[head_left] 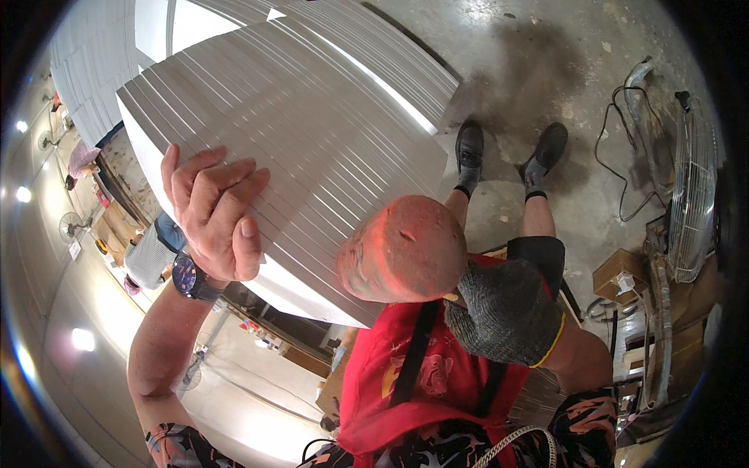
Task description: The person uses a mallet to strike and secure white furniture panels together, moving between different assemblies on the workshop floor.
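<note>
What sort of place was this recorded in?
Probably a factory or workshop: a stack of pale sheets or panels, a red mallet in the gloved right hand, and a caged fan.

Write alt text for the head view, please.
A gloved right hand grips a red mallet near a pale layered stack; the bare left hand is at the stack's edge. A fan is on the right.

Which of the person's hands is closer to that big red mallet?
Right. The gloved right hand holds the red mallet. The bare left hand is apart from it, off to its left, at the edge of the grey sheet stack.
</note>
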The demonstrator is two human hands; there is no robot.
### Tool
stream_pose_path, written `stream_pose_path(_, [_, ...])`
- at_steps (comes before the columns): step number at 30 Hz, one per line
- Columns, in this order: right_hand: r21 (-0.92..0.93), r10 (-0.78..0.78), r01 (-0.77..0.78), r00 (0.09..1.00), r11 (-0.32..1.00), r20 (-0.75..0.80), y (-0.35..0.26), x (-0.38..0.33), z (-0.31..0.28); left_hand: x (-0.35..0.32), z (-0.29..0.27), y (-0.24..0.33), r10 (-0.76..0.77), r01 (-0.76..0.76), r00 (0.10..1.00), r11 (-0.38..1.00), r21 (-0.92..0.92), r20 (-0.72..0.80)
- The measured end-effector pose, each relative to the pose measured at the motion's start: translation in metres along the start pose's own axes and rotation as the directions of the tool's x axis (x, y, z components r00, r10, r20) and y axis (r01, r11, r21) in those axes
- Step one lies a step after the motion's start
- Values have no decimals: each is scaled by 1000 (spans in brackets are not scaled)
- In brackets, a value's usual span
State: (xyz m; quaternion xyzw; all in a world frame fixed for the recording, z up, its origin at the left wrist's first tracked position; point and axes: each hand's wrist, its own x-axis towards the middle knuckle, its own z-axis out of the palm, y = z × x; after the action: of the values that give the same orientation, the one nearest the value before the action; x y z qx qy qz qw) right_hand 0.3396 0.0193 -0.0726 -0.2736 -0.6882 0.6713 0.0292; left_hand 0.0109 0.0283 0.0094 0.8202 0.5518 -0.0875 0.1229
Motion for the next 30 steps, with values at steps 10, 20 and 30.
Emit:
stream_pose_path(10, [-12, -86, 87, 995, 996, 59, 2, -13, 4, 1, -1, -1, 2, -2, 1000, 1000, 1, -10])
stream_pose_path(20, [-4, 22, -22, 998, 1000, -67, 4, -22, 14, -1, 0, 2, -4, 4, 1000, 1000, 16, 12])
stream_pose_path(30, [175, 260, -203, 868, 963, -423, -27, -64, 105, 3, 3, 6, 36, -35, 999, 999, 27, -24])
